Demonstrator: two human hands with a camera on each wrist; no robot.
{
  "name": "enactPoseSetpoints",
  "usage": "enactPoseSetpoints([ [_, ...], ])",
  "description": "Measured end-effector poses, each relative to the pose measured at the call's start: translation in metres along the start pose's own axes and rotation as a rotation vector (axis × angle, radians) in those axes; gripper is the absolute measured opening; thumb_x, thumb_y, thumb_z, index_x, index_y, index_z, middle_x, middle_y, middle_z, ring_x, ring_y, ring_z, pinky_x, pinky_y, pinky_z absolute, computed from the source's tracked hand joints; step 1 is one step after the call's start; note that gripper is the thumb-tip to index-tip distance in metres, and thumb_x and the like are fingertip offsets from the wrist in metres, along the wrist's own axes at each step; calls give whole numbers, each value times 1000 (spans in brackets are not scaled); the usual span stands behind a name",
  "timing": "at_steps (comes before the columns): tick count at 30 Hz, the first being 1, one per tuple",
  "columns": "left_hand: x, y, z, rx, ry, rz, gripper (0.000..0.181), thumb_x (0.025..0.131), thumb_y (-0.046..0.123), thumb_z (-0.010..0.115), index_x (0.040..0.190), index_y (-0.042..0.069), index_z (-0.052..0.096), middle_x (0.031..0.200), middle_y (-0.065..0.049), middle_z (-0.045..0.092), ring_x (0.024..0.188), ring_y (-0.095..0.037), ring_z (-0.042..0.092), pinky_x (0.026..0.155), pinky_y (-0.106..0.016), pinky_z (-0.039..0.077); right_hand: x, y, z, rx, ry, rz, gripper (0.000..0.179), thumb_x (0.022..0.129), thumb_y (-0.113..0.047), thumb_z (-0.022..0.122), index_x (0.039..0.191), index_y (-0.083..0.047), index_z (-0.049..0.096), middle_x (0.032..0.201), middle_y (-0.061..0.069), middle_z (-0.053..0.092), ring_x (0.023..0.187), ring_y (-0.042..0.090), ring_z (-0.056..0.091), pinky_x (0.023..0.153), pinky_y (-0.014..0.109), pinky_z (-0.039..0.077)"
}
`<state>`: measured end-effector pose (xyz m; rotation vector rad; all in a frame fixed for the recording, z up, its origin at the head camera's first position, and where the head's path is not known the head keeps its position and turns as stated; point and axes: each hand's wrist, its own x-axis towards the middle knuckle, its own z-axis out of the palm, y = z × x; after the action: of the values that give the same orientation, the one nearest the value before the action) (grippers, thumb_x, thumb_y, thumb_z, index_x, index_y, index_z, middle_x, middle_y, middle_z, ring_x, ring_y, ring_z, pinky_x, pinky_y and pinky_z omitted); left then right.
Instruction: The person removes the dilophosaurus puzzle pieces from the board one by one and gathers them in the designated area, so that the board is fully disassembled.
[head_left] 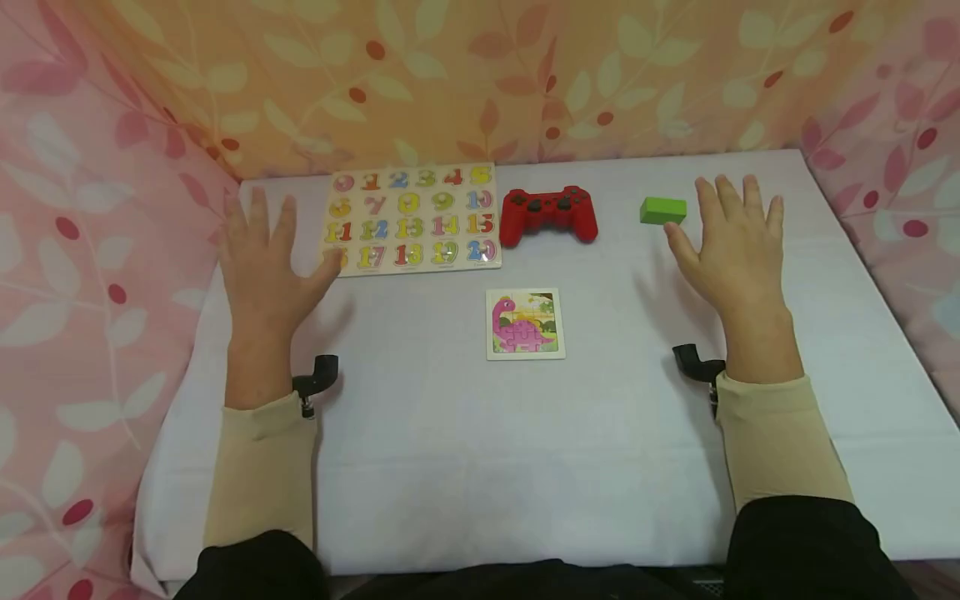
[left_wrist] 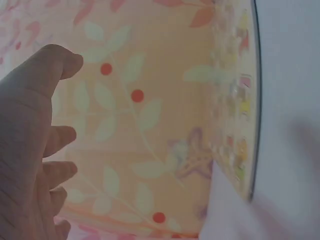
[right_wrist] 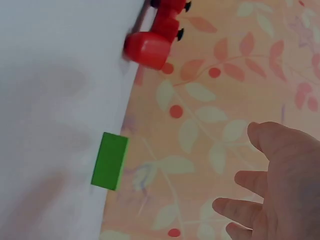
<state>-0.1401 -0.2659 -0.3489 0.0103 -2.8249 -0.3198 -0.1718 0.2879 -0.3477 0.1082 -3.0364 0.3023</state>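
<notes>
My left hand point(head_left: 266, 275) hovers over the table's left side with fingers spread, holding nothing. Its thumb overlaps the lower left corner of a wooden number puzzle board point(head_left: 408, 218) in the head view. On the right, my other hand point(head_left: 738, 250) is also spread and holds nothing, its thumb near a green block point(head_left: 663, 211). A red game controller point(head_left: 547, 215) lies between the number board and the block. Closer to me sits a small square dinosaur jigsaw point(head_left: 525, 324) in a white frame. The right wrist view shows the green block point(right_wrist: 110, 161) and part of the controller point(right_wrist: 150, 47).
A white cloth covers the table point(head_left: 480, 450). Orange leaf-patterned fabric point(head_left: 450, 75) hangs along the back edge, and pink patterned fabric point(head_left: 67, 292) stands at the left and right sides. Small black camera mounts point(head_left: 318, 377) stick out at both wrists.
</notes>
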Motion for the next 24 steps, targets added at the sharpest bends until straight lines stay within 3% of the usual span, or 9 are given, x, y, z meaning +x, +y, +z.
enactPoseSetpoints([
  [6,-5,15,-14,-21,-15,64,86,93,56,59,163,15,29,171,-9,8,156,-30,-8,121,-57,2,-8,-17,-12,21,23,-34,80,104,-49,47,164,-7,17,166,23,22,155,43,0,115,65,-10],
  [14,-16,35,-21,-253,69,231,81,87,38,77,157,11,44,165,-15,30,155,-37,11,119,-61,14,-24,-40,-32,86,42,-125,74,104,-42,53,163,-8,25,162,20,34,153,44,12,117,65,-4],
  [19,-21,48,-21,-359,98,332,77,85,27,82,152,8,50,156,-16,45,150,-39,27,118,-57,24,-33,-55,-42,140,64,-187,68,103,-35,56,160,-6,33,158,19,41,152,44,19,118,64,1],
  [24,-24,61,-21,-447,70,375,72,85,20,81,150,7,52,148,-15,52,140,-36,41,114,-51,33,-38,-73,-53,167,51,-251,63,104,-31,56,158,-6,37,155,21,44,151,44,23,119,64,4],
])
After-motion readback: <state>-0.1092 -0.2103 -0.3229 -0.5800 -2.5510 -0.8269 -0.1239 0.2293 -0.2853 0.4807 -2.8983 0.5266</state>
